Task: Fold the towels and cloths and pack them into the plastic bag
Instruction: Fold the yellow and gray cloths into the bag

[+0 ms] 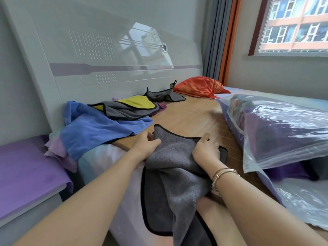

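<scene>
Grey cloth (177,167): lower end cut off by bottom edge; black-trimmed right edge hidden under right hand (205,150) and wrist. Left hand (147,144): fingertips tucked behind cloth's raised fold, grip not readable. Both forearms cropped at bottom edge.

Plastic bag (276,132): cut by right edge; contents seen only through glare, dark purple and a patterned piece, count unreadable. Second clear bag (301,197) beneath it, partly covered, also cropped at right edge.

Pile by headboard: blue towel (99,128) covers pale lilac cloths (56,150), only edges showing. Yellow-grey cloth (131,107) overlaps a purple piece, mostly hidden. Far grey cloth (163,95): folds too small to read.
</scene>
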Demonstrator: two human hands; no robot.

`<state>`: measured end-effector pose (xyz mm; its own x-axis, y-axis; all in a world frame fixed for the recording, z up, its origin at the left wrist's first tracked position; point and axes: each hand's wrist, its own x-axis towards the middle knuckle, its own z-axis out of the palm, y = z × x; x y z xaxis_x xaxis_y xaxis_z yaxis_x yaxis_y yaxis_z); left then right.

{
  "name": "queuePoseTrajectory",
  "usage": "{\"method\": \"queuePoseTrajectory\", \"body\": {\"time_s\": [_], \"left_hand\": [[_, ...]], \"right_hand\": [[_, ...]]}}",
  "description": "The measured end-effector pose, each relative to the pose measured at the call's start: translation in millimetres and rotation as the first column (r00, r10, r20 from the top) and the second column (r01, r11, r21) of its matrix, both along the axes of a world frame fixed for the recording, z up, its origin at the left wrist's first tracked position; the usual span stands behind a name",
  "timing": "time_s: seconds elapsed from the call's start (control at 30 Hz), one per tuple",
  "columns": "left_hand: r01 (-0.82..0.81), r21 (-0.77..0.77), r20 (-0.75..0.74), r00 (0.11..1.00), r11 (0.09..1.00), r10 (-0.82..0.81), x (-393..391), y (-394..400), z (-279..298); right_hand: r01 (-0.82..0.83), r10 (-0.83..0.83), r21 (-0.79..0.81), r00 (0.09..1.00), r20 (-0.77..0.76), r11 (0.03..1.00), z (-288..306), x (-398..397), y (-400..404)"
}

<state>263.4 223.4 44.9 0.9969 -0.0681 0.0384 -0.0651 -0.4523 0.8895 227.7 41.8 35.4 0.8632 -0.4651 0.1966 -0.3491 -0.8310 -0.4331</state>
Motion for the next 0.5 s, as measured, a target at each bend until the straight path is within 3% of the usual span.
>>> {"method": "queuePoseTrajectory", "body": {"time_s": [0.1, 0.2, 0.37, 0.5], "left_hand": [[0.126, -0.268, 0.068, 0.991, 0.955, -0.111, -36, -5, 29], [0.229, -0.414, 0.099, 0.973, 0.881, -0.207, -77, -16, 70], [0.331, -0.347, 0.154, 0.943, 0.877, -0.295, -143, -34, 120], [0.415, -0.283, 0.148, 0.91, 0.865, -0.388, -203, -61, 137]], "right_hand": [[-0.125, 0.126, -0.02, 0.988, 0.085, 0.992, 18, -21, 7], [-0.263, 0.249, 0.026, 0.938, 0.24, 0.965, 49, -55, 17], [-0.385, 0.263, 0.126, 0.799, 0.541, 0.914, 84, -136, -3], [-0.503, 0.264, 0.245, 0.738, 0.621, 0.829, 81, -207, -37]]}}
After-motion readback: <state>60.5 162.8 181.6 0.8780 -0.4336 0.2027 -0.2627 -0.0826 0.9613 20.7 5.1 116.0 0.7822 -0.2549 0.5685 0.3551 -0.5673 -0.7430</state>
